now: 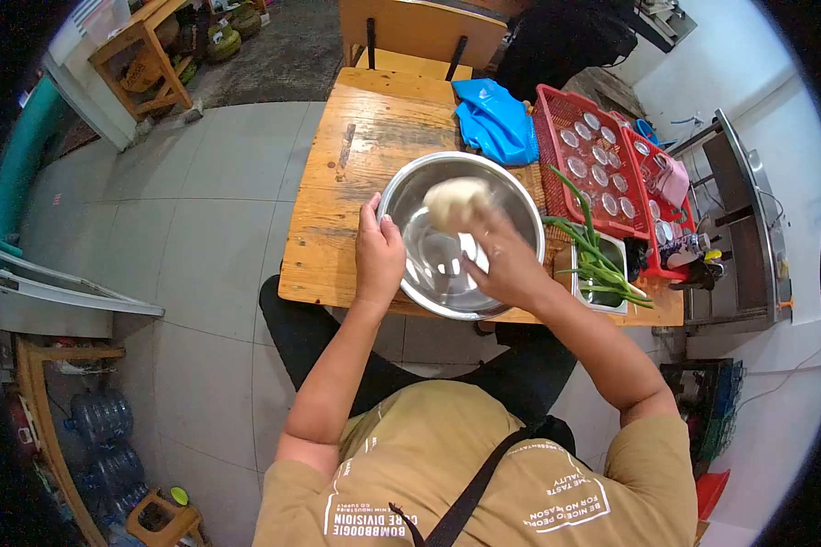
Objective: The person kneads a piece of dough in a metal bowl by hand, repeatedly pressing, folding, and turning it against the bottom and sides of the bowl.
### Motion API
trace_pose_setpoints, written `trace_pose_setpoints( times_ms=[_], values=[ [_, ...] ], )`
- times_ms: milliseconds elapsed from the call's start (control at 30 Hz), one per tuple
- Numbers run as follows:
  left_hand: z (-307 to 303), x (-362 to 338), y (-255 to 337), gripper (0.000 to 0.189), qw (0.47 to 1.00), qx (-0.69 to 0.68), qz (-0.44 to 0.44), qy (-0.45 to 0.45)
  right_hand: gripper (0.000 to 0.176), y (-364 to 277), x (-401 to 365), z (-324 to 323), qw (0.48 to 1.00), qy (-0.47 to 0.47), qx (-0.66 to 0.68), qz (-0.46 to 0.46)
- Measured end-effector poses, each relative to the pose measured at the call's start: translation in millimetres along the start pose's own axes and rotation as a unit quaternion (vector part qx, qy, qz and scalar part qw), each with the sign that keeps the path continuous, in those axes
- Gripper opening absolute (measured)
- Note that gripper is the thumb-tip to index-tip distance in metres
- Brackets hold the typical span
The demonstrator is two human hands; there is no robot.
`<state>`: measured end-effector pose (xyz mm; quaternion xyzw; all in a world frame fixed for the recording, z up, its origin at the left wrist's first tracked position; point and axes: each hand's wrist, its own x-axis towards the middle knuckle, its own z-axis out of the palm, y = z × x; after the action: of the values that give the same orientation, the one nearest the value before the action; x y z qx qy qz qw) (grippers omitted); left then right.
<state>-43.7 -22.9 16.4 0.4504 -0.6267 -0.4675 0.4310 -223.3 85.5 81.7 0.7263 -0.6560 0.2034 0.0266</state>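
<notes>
A wide stainless steel bowl (420, 283) stands at the front of the wooden table, between my arms. My left hand (379, 255) grips its left rim, thumb at the edge and fingers along the outer wall. Over the inside of the bowl, my right hand (509, 260) holds a pale lump of dough (453, 202) in its fingers. Both the dough and these fingers are blurred by motion. Below the dough, the shiny bottom of the bowl shows bare metal with bright reflections.
Right of the bowl, green onions (600, 269) lie across a small metal tray (622, 260). Behind them stand red plastic baskets (545, 114) holding several clear-lidded cups. A blue plastic bag (497, 123) sits at the back of the wooden table (337, 182), before a wooden chair (420, 32).
</notes>
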Motion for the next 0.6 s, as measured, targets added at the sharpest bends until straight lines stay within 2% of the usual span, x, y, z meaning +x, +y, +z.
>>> trace_pose_setpoints(
  times_ms=[33,100,133,167,233,267,300,367,500,567,600],
  values=[
    [-0.4,-1.2,-0.6,0.041,1.000,-0.001,-0.005,-0.002,0.037,6.8,5.6,-8.6,0.971,-0.181,0.142,0.059],
    [-2.2,-2.7,-3.2,0.042,1.000,-0.003,-0.002,-0.010,0.029,-3.7,27.8,-28.9,0.947,-0.096,0.107,0.288],
    [-3.2,-1.9,-4.8,0.042,1.000,-0.006,0.001,-0.012,0.028,6.1,35.3,-26.4,0.980,0.000,0.020,0.196],
    [-4.1,-4.3,-5.8,0.042,1.000,-0.005,-0.005,-0.010,0.028,9.3,39.8,-20.8,0.980,-0.005,0.021,0.195],
    [-4.7,-1.3,-4.0,0.043,1.000,-0.011,-0.014,-0.013,0.024,14.6,46.5,-9.2,0.987,0.057,0.112,0.099],
    [-4.2,2.9,-7.2,0.043,1.000,-0.011,-0.012,-0.014,0.030,24.8,42.5,4.8,0.997,-0.009,0.076,0.024],
    [-3.3,6.4,-13.4,0.044,0.999,-0.026,-0.007,-0.017,0.041,25.4,42.4,15.3,0.991,-0.087,0.104,0.011],
    [-1.1,14.3,-17.6,0.046,0.999,-0.043,-0.005,-0.020,0.054,27.3,40.8,42.6,0.989,-0.095,0.002,-0.111],
    [-1.2,48.6,-20.3,0.050,0.997,-0.031,0.006,-0.072,0.059,28.3,32.7,82.3,0.983,-0.105,0.026,-0.149],
    [-4.5,55.3,-3.0,0.048,0.988,0.058,-0.009,-0.144,0.057,18.9,32.2,82.3,0.975,-0.144,0.012,-0.168],
    [-4.0,58.3,-3.8,0.044,0.986,0.035,-0.019,-0.162,0.051,17.3,34.1,89.4,0.978,-0.126,0.002,-0.166]
  ],
)
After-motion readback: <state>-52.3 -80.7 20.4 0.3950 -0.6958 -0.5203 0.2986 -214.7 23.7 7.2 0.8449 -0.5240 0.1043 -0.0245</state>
